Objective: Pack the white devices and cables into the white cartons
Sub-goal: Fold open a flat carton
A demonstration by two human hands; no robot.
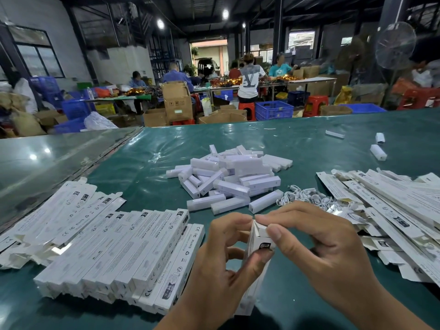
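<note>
My left hand [222, 256] grips a long white carton [256, 277] that stands nearly upright in front of me. My right hand [316, 241] pinches the flap at its top end, thumb on the printed side. Behind the hands lies a heap of white devices [228, 177]. A tangle of white cables [307, 197] lies to the right of that heap. Filled cartons [123, 253] lie in a row at my left. Flat unfolded cartons [390, 203] are spread at my right.
More flat cartons [59, 210] lie at the far left. A few loose white devices [378, 152] sit at the back right of the green table [154, 148]. Beyond the table are people at benches, cardboard boxes and blue crates [273, 109].
</note>
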